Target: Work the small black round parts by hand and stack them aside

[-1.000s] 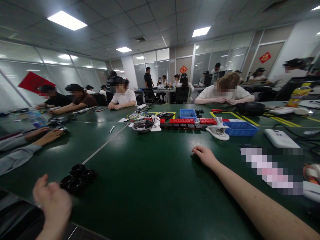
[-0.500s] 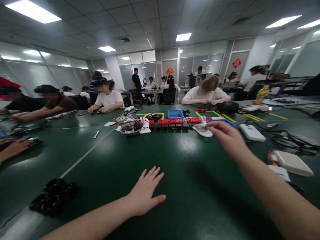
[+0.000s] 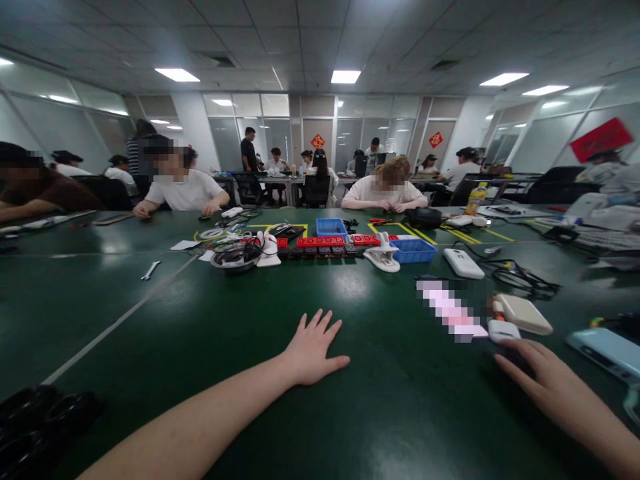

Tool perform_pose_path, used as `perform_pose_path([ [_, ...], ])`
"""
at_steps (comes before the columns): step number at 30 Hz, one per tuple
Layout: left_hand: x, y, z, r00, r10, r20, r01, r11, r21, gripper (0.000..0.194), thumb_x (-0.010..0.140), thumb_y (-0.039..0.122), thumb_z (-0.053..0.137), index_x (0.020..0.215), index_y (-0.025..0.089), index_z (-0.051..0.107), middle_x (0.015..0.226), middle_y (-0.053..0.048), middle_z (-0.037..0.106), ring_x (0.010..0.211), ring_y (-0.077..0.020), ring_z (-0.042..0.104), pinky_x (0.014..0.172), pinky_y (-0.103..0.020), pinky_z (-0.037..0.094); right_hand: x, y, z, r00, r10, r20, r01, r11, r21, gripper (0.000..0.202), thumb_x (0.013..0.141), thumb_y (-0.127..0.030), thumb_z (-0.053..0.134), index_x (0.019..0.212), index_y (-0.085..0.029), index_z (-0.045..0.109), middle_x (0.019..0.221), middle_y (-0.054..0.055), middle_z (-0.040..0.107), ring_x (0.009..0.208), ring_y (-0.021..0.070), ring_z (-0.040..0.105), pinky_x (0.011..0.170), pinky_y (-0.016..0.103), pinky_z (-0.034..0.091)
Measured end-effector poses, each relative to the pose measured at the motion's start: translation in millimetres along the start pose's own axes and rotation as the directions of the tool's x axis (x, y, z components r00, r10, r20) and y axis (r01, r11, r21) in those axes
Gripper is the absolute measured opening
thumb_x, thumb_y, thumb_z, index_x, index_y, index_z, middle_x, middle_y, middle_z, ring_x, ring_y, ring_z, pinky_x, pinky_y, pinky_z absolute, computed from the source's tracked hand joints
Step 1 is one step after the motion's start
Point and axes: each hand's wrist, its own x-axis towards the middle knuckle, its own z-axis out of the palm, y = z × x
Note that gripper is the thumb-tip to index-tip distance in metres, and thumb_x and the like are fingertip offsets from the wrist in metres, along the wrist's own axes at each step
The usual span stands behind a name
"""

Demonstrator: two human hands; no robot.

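Note:
My left hand [image 3: 313, 350] lies palm down on the green table [image 3: 380, 413], fingers spread, holding nothing. On the right, my right hand [image 3: 543, 373] is low over the table, thumb and fingers apart around a dark, partly hidden thing. Its fingertips are close to a small white case [image 3: 503, 331], which sits in front of a cream box [image 3: 526, 314]. A pixelated pink and white phone screen [image 3: 453, 310] is left of the case. Further off, a white clip stand [image 3: 383, 255] stands beside a blue tray [image 3: 414, 251].
A red power strip [image 3: 320, 241], coiled cables [image 3: 237, 255] and another blue tray [image 3: 331, 227] lie across the middle. Black rings [image 3: 47, 420] are at lower left, a wrench [image 3: 151, 270] beyond. A light blue device [image 3: 605, 350] is at right. People sit opposite.
The view has turned right. My right hand has left the white clip stand and come down and right, near the small white case. My left hand stays spread on the table.

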Motion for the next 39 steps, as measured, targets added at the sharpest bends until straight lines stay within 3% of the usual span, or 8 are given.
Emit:
perform_pose_path([
  [5,-3,-1,0.1,1.0,0.0,-0.013,-0.001,1.0,-0.016,0.074,0.077,0.068,0.028,0.135,0.023,0.021,0.144,-0.01,0.015,0.132,-0.0302,0.008,0.103,-0.055,0.008,-34,-22,13,0.997,-0.021,0.073,0.022,1.0,-0.015,0.023,0.066,-0.045,0.051,0.083,-0.03,0.056,0.097,0.015,0.057,0.084,0.0299,0.057,0.071,0.044,0.047],
  [9,-3,-2,1.4,1.0,0.005,-0.027,-0.006,0.999,-0.039,0.075,0.076,0.069,0.03,0.134,0.022,0.025,0.143,-0.01,0.017,0.132,-0.0306,0.009,0.103,-0.055,0.008,-76,-72,15,0.951,-0.232,0.206,0.221,0.972,0.074,0.025,0.074,-0.041,0.049,0.095,-0.03,0.055,0.107,0.012,0.054,0.095,0.0273,0.055,0.078,0.042,0.049],
  [17,-12,-22,-16.4,0.964,0.019,-0.267,-0.094,0.958,-0.27,0.064,0.084,0.061,0.013,0.132,0.022,0.029,0.138,-0.007,0.033,0.128,-0.0209,0.026,0.106,-0.043,0.017,-65,-204,39,0.609,-0.673,0.42,0.52,0.738,0.43,0.027,0.084,-0.018,0.037,0.106,-0.028,0.048,0.115,0.006,0.051,0.104,0.0187,0.049,0.086,0.032,0.046],
  [20,-15,-38,-24.6,0.906,-0.057,-0.42,-0.114,0.922,-0.37,0.072,0.082,0.064,0.005,0.127,0.018,0.038,0.13,-0.008,0.042,0.123,-0.0209,0.034,0.104,-0.037,0.026,-40,-231,70,0.58,-0.717,0.385,0.558,0.695,0.454,0.025,0.083,-0.014,0.035,0.101,-0.022,0.05,0.111,0.007,0.05,0.1,0.0196,0.048,0.087,0.035,0.044],
  [24,-13,-51,-23.9,0.874,-0.09,-0.478,-0.144,0.891,-0.431,0.082,0.076,0.069,0.001,0.124,0.015,0.04,0.127,-0.011,0.044,0.119,-0.022,0.038,0.102,-0.036,0.03,0,-249,117,0.611,-0.732,0.301,0.58,0.674,0.458,0.025,0.081,-0.013,0.037,0.1,-0.017,0.052,0.106,0.01,0.052,0.097,0.0218,0.048,0.086,0.04,0.043],
  [29,-3,-54,-12.6,0.96,-0.095,-0.264,0.018,0.96,-0.28,0.086,0.063,0.074,0.045,0.126,0.017,0.038,0.131,-0.012,0.039,0.122,-0.03,0.032,0.104,-0.049,0.021,35,-245,156,0.695,-0.677,0.241,0.486,0.69,0.537,0.038,0.078,-0.013,0.042,0.116,-0.014,0.04,0.113,0.012,0.049,0.106,0.0215,0.046,0.093,0.041,0.039],
  [33,8,-49,-8.3,0.969,-0.159,-0.191,0.114,0.968,-0.224,0.072,0.056,0.056,0.066,0.116,0.021,0.049,0.125,-0.009,0.045,0.118,-0.0303,0.037,0.104,-0.052,0.017,41,-235,167,0.788,-0.56,0.255,0.291,0.704,0.647,0.054,0.073,-0.017,0.05,0.123,-0.015,0.03,0.123,0.013,0.041,0.114,0.0223,0.041,0.097,0.042,0.035],
  [39,14,-41,-7.2,0.944,-0.231,-0.237,0.18,0.959,-0.218,0.049,0.058,0.042,0.067,0.102,0.022,0.057,0.112,-0.006,0.052,0.109,-0.027,0.045,0.103,-0.051,0.019,41,-235,166,0.832,-0.478,0.282,0.168,0.701,0.693,0.059,0.066,-0.024,0.062,0.119,-0.019,0.035,0.114,0.01,0.046,0.102,0.0227,0.048,0.089,0.042,0.04],
])
